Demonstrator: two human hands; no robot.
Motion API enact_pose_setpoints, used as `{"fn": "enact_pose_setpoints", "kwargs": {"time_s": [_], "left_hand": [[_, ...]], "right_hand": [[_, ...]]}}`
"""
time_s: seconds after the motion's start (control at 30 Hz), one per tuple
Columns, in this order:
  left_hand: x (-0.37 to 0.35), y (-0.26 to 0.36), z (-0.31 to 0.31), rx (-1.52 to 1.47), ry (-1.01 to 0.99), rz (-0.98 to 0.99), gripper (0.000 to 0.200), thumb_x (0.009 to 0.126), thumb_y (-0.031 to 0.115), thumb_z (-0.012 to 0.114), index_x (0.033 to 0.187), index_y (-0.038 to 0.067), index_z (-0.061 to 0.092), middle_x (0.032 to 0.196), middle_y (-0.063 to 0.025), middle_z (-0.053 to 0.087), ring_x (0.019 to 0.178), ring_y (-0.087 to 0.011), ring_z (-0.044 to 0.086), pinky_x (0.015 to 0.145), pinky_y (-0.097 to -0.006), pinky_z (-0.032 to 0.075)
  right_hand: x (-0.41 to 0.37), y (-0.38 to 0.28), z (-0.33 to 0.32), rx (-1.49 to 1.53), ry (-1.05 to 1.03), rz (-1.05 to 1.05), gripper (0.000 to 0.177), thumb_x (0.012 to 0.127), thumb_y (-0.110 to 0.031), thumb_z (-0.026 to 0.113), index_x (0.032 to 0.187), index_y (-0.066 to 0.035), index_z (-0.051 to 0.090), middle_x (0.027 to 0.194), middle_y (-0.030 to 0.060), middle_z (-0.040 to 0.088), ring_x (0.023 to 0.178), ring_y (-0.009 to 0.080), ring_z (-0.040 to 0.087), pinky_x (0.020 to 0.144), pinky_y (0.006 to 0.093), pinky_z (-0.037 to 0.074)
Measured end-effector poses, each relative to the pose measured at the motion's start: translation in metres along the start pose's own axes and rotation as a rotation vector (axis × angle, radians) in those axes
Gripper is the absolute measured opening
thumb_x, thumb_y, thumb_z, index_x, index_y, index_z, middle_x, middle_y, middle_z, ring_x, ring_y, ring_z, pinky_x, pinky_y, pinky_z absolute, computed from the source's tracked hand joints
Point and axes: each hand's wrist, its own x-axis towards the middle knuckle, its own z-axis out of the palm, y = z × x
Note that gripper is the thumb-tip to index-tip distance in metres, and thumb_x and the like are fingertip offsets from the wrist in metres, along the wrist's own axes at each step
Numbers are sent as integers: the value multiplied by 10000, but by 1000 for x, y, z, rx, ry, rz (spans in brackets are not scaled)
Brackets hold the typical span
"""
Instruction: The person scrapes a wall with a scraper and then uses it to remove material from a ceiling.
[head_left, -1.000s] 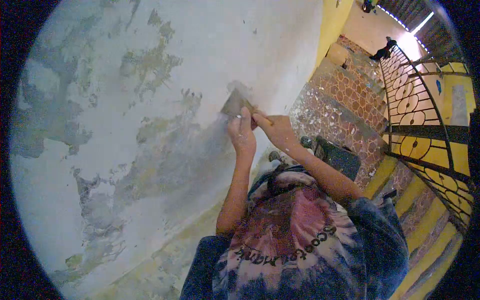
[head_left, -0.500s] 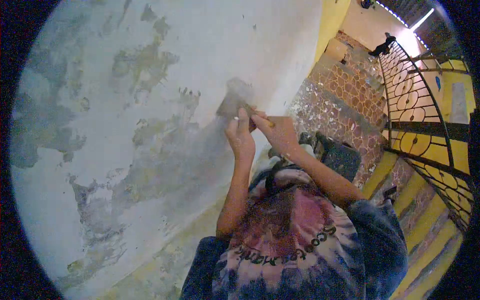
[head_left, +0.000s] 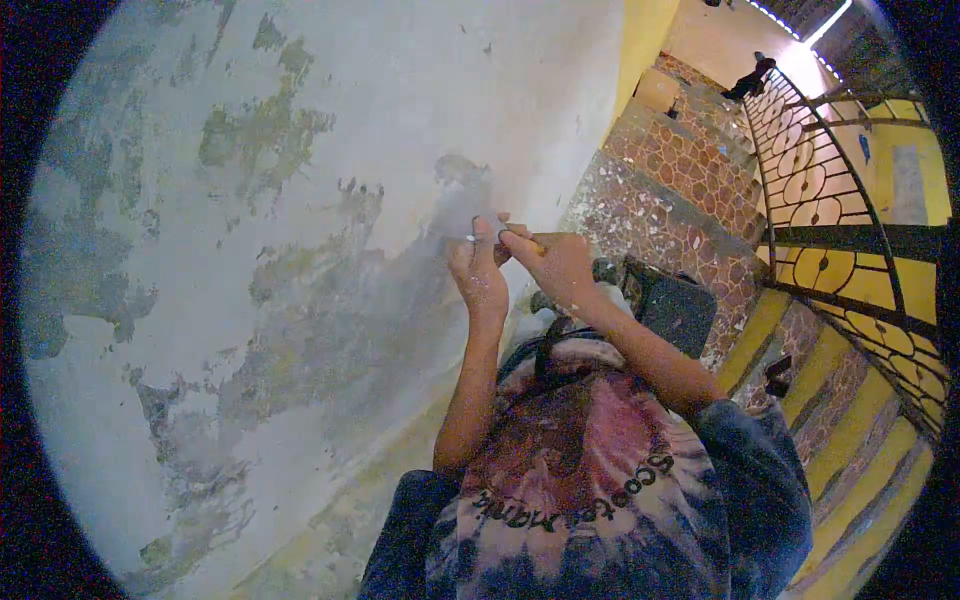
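Both of my hands are closed around a scraper, close against a pale wall (head_left: 400, 130) with peeling paint. Its wide grey blade (head_left: 458, 212) lies at the wall and is blurred, so its edge is hard to make out. My left hand (head_left: 482, 275) grips near the blade, thumb upward. Beside it on the right, my right hand (head_left: 560, 268) wraps the handle, and a yellowish bit of that handle (head_left: 541, 245) shows between the fingers. Grey and greenish bare patches (head_left: 265, 125) mark the wall to the left of the blade.
White paint flakes (head_left: 625, 205) litter the stone-patterned steps (head_left: 695, 165) at right. A black metal railing (head_left: 860, 190) runs along them. A dark, flat-topped object (head_left: 675, 310) stands just beyond my right forearm. Yellow-edged steps (head_left: 830, 370) descend at lower right.
The view has turned slightly, so the wall patches and steps sit further left. Both hands keep their grip on the scraper, whose blade looks more blurred now.
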Motion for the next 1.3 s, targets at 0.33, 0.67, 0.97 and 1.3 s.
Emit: {"fn": "enact_pose_setpoints", "kwargs": {"time_s": [0.33,0.67,0.97,1.3], "left_hand": [[0,-3,1,-152,-61,-36,394,964,298,422,960,-56,594,784,-136,651,713,-196,649,651,-303,542],[-1,-1,-1,-148,-71,-14,389,965,294,414,980,-53,590,803,-137,652,708,-193,648,646,-300,544],[0,-4,-6,-46,-47,10,391,956,294,445,949,-65,600,822,-143,650,735,-199,650,692,-306,541],[-2,11,-5,29,-17,33,410,957,313,440,917,-56,616,796,-130,652,728,-191,639,689,-301,530]], "right_hand": [[-6,2,-4,-68,55,-107,438,846,-462,532,845,-57,700,590,189,587,515,251,571,511,385,442],[-10,-10,-9,-129,29,-27,510,821,-511,553,724,-31,695,566,206,588,498,330,590,502,397,460],[-2,9,2,-112,32,-292,441,831,-473,568,877,-57,706,635,187,626,536,301,618,512,378,463],[0,4,11,254,76,-133,408,824,-430,608,938,-48,693,717,182,656,584,191,649,567,331,498]]}}
